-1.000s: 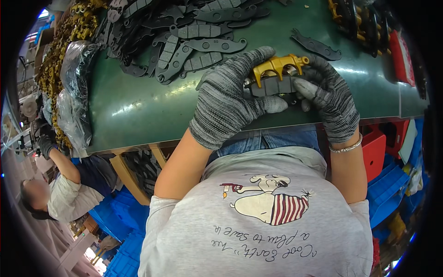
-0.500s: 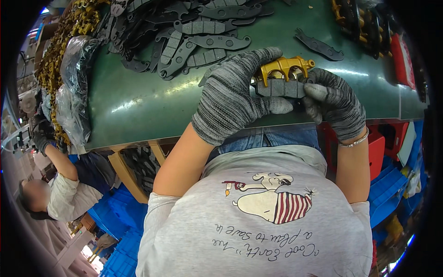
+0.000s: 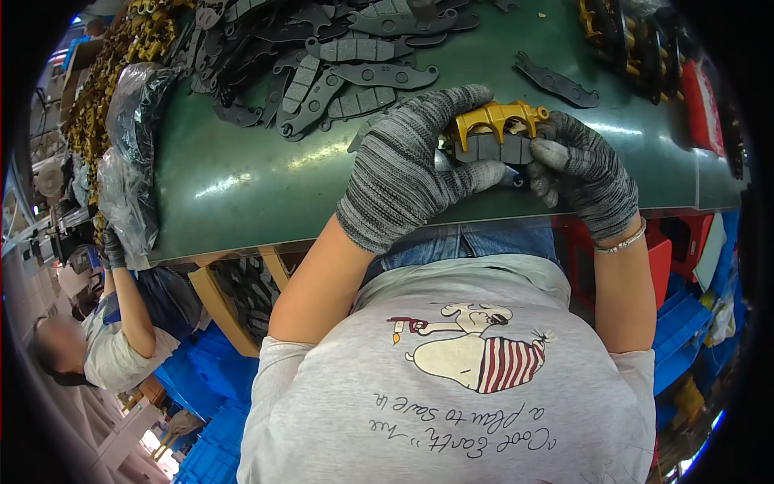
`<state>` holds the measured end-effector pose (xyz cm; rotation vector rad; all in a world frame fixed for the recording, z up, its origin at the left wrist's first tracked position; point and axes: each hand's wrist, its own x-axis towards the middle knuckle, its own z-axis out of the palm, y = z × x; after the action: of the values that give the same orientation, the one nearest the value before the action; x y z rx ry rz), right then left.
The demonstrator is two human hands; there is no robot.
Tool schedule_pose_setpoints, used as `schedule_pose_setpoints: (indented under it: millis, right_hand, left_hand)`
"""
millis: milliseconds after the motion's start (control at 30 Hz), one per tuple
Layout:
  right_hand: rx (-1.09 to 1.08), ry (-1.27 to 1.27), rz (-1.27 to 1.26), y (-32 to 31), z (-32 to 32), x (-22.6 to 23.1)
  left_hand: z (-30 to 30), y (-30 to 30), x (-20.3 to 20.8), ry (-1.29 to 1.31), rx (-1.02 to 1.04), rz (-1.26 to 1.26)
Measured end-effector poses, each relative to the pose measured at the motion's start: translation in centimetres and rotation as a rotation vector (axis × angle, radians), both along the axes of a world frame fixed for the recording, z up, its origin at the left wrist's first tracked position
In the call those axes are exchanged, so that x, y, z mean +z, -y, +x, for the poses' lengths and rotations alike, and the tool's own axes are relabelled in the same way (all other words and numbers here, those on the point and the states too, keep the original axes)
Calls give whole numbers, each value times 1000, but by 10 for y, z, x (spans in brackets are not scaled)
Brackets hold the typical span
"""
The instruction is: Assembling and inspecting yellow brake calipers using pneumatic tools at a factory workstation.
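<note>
My left hand (image 3: 407, 169), in a striped grey knit glove, is closed around a gold brake caliper (image 3: 498, 118) above the near part of the table. A dark brake pad (image 3: 492, 150) sits against the caliper's near side, its grooved face showing. My left thumb lies just under the pad. My gloved right hand (image 3: 582, 173) pinches the pad's right end with thumb and fingers. A dark metal tab with a hole (image 3: 513, 177) shows below the pad, between the hands; what it belongs to is partly hidden.
A heap of brake pads (image 3: 355, 50) covers the far left of the green table (image 3: 242, 210). One loose pad (image 3: 556, 81) lies beyond my right hand. Gold calipers (image 3: 633, 44) and a red packet (image 3: 701, 109) stand far right. Clear plastic (image 3: 129, 161) and a co-worker (image 3: 121, 323) are left.
The pad has shifted slightly right and up, closer in against the caliper. The holed tab has come into view below it. The co-worker's arms have moved at the left.
</note>
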<state>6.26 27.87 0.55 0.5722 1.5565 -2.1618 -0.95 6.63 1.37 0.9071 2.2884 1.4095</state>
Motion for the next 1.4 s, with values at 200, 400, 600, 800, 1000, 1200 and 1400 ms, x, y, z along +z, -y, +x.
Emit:
schedule_pose_setpoints:
  millis: [200, 400, 600, 800, 1000, 1200, 1400]
  right_hand:
    - [19, 4, -52, -4, -3, -2]
    - [-40, 20, -25, 2, -3, 5]
    - [-43, 23, -45, 3, -5, 5]
    - [-97, 47, -24, 3, -4, 8]
    - [-32, 14, 33, -1, -3, 12]
    - [22, -46, 116, 2, -9, 7]
    - [-99, -141, 376, 13, -8, 2]
  left_hand:
    - [0, -1, 1, -25, 0, -6]
    - [2, -3, -4, 65, 18, 93]
    - [0, -6, -10, -14, 57, 183]
    - [3, -3, 0, 147, 31, 84]
    - [2, -5, -8, 154, 77, 149]
    - [1, -5, -9, 132, 95, 169]
    - [1, -8, -13, 142, 122, 185]
